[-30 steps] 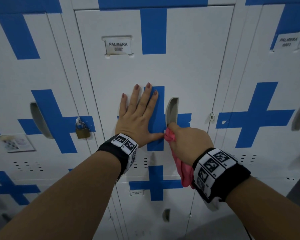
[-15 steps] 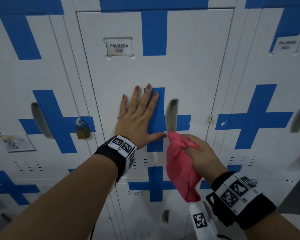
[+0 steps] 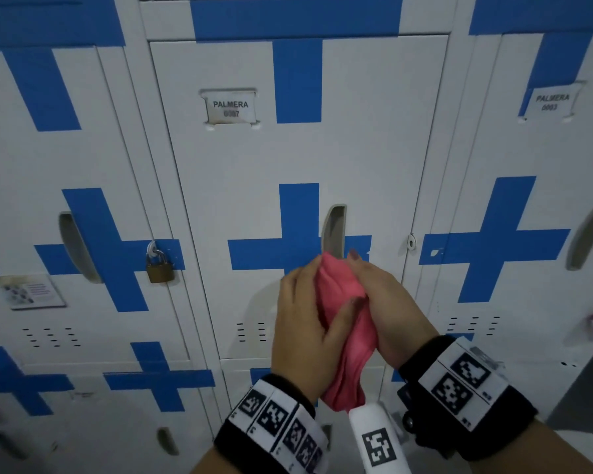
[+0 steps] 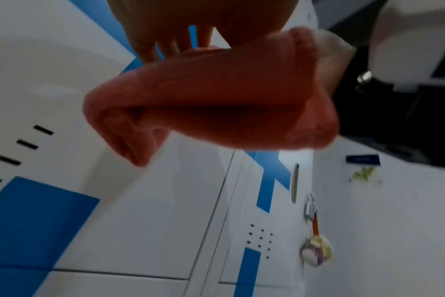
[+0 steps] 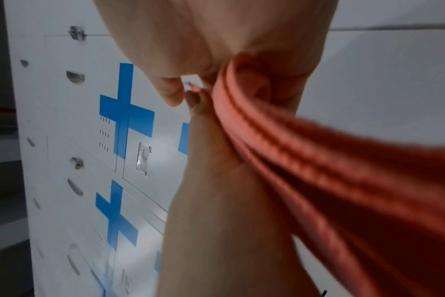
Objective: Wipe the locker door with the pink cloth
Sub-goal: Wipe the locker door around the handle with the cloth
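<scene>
Item: pink cloth point(image 3: 343, 323), bunched lengthwise, held between both our hands in front of the white locker door point(image 3: 367, 148), below its handle slot point(image 3: 334, 230) and off the surface. Our left hand point(image 3: 305, 323) wraps curled fingers round it; our right hand point(image 3: 387, 302) grips its other side. Brass padlock point(image 3: 160, 266) hangs on the neighbouring door.

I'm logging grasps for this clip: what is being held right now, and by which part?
Both hands hold the pink cloth, bunched between them at its upper part: left hand on its left side, right hand on its right. The lower end hangs free.
</scene>
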